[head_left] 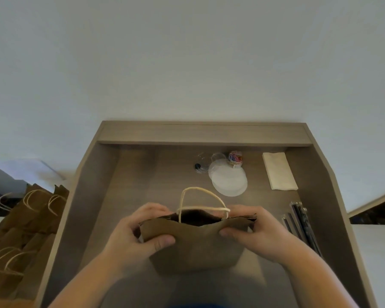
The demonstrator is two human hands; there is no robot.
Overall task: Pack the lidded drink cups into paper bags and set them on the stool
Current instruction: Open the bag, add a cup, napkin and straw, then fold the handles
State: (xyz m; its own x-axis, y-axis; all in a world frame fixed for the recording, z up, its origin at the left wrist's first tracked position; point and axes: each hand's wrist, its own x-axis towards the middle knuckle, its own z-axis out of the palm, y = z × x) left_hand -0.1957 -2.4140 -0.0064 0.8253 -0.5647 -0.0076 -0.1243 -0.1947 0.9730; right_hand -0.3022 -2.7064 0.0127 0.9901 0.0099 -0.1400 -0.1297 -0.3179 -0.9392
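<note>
Both of my hands were on one small brown paper bag (pixel 196 247) with cream twisted-cord handles (pixel 200 196), held over the near part of the grey-brown wooden desk (pixel 142 174). My left hand (pixel 140 230) pinched the bag's left end, thumb on the near wall and fingers behind the far one. My right hand (pixel 253 230) pinched the right end the same way. The mouth stood only partly parted, a dark slit under the handles.

To do this well, I judged, I should draw the near wall toward me and the far one away, evenly, so the rim did not tear. Then I should square out the bottom so the bag would stand and take a cup upright.

Much was hard to read. Clear plastic pieces (pixel 203 162) at the back of the desk, beside the round white discs (pixel 229 180) and the small jar of coloured paper clips (pixel 235 158), may have been cups or lids; I could not tell. The bag's inside was hidden. A heap of like brown bags (pixel 31 214) lay off the desk's left edge, cut by the frame, and no stool showed plainly.
</note>
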